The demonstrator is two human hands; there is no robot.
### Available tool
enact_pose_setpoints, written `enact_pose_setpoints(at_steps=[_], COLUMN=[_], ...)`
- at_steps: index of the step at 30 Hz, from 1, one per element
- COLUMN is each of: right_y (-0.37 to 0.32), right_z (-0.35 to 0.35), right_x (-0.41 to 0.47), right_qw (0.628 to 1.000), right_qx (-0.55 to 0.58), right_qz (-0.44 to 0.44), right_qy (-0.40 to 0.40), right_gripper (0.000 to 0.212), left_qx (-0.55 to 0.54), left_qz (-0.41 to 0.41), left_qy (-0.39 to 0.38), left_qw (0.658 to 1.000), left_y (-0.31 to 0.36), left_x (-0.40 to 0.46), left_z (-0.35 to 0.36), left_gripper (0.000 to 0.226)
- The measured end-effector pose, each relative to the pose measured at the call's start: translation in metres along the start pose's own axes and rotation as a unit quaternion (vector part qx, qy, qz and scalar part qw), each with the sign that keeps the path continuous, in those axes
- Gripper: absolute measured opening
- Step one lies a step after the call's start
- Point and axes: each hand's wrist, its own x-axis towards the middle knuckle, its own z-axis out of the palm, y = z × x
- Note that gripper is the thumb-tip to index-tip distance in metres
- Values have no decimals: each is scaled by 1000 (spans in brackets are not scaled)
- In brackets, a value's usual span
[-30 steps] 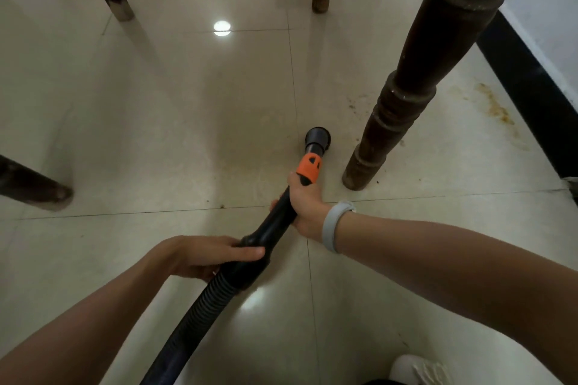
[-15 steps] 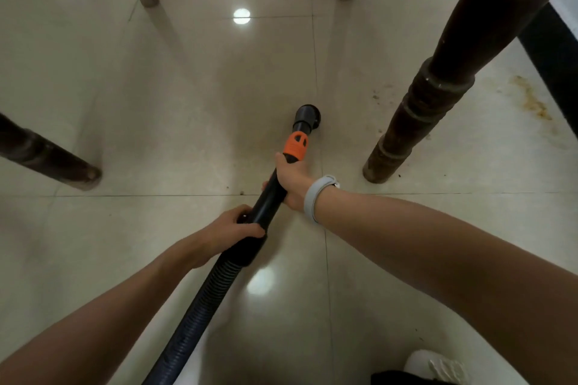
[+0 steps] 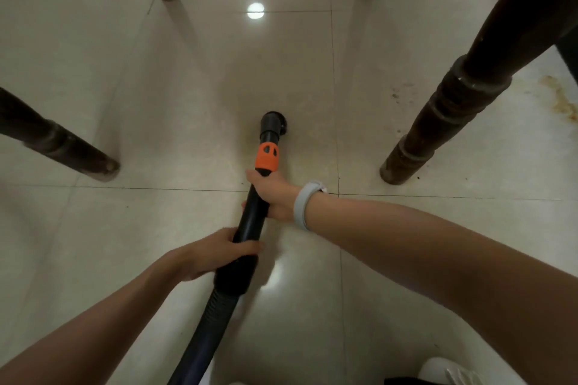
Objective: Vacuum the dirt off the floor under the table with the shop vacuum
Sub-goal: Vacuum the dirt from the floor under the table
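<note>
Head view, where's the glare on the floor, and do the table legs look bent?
Head view: a round light reflection glares on the far tile, a softer one beside the hose; the wide lens splays the table legs outward; edges are slightly soft.

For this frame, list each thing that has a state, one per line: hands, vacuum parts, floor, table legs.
Left hand: grips the wand's lower cuff.
Right hand: grips the wand below the orange collar.
Nozzle: down at the floor.
Hose: attached to the wand.
Floor: dirt specks and a brown stain near the right table leg.
</note>
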Motion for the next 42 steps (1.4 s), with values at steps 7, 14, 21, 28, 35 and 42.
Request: enact_pose_setpoints(at_steps=[7,14,21,28,35,42], right_y=[-40,-9,32,69,23,-4], right_z=[-7,-17,-23,-41,-44,-54], right_x=[12,15,-1,-31,-17,-15], right_qw=[996,979,985,983,986,982], right_qx=[6,-37,8,46,59,114], right_qz=[-34,-76,-34,-6,-37,-39], right_qy=[79,184,171,176,154,146], right_gripper=[26,29,22,24,20,21], left_qx=[-23,38,111,186,132,61], left_qz=[88,90,77,79,85,58], left_qy=[144,41,-23,-94,-25,-87], left_qw=[985,994,991,975,987,993], left_y=[27,26,2,-11,8,20], left_x=[12,11,1,1,2,-8], left_z=[2,9,0,16,8,9], left_gripper=[24,40,40,33,39,44])
